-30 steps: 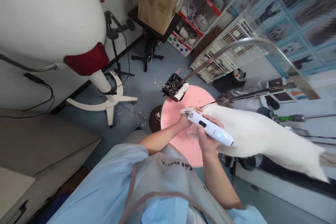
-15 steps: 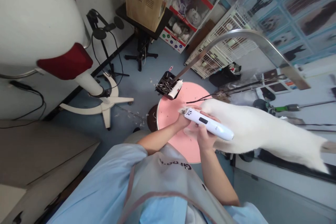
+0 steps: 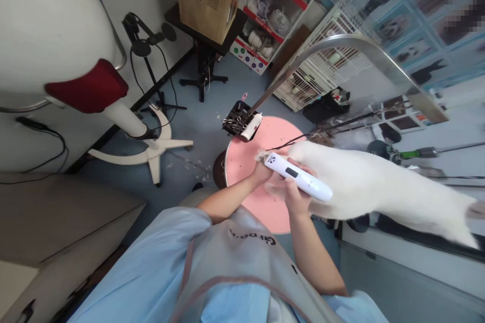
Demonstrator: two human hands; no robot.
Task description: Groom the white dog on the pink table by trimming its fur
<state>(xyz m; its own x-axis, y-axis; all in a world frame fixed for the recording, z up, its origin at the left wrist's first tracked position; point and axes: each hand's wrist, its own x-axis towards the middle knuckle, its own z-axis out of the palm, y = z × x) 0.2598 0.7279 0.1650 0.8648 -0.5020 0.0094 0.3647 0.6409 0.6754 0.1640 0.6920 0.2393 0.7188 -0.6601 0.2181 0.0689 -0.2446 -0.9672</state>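
My right hand [image 3: 297, 197] is wrapped around a white pet clipper [image 3: 311, 185] with a dark switch panel and a paw print near its head. Just left of it, my left hand [image 3: 262, 172] is closed at a furry paw [image 3: 261, 155], its fingers partly hidden behind the clipper. The clipper's blade end lies against or very close to the paw; actual contact cannot be made out. A white, short-coated dog [image 3: 364, 179] stretches right from the pink round table [image 3: 253, 202].
A metal grooming arm [image 3: 341, 40] arches over the table. At the table's far edge is a black tool holder [image 3: 234, 117] with scissors and a white bottle. A large white-and-red machine [image 3: 49, 20] stands left on a wheeled base. White wire cages [image 3: 303, 86] stand behind.
The clipper and both hands have shifted slightly left. Both grips look the same, and the dog has barely moved.
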